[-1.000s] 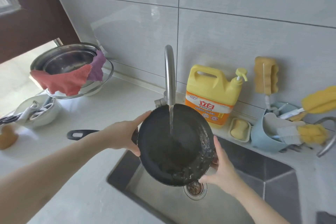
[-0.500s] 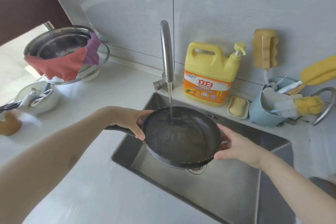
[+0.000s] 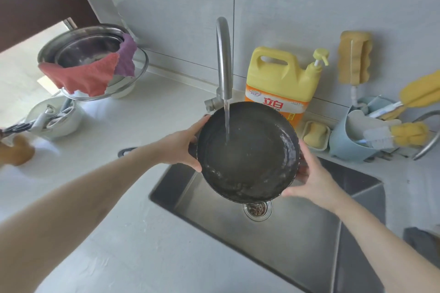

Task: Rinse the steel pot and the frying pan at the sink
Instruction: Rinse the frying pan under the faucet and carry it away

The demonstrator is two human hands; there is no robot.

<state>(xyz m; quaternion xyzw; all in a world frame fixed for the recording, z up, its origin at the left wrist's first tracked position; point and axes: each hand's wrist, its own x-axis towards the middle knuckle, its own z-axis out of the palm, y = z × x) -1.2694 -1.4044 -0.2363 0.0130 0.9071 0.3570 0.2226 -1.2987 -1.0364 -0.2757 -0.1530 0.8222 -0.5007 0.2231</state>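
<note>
The dark frying pan (image 3: 252,157) hangs above the steel sink (image 3: 297,228), tilted toward me, with water pooled inside. A stream from the curved tap (image 3: 223,54) lands in its middle. My left hand (image 3: 181,147) grips the pan's left rim where the black handle starts; the handle's end (image 3: 126,151) shows past my wrist. My right hand (image 3: 312,176) holds the pan's lower right rim from underneath. The steel pot (image 3: 88,52) stands at the back left of the counter on a glass lid, with a red cloth and a purple cloth draped over its edge.
A yellow detergent jug (image 3: 283,83) and a soap dish (image 3: 315,134) stand behind the sink. A blue holder (image 3: 347,145) with brushes and sponges sits at the right. A white bowl with utensils (image 3: 54,119) is at the left. The sink drain (image 3: 257,209) lies below the pan.
The pan went from steeply tilted to nearly flat, then tilted up toward me again under the stream. Both hands kept their hold on its rim.
</note>
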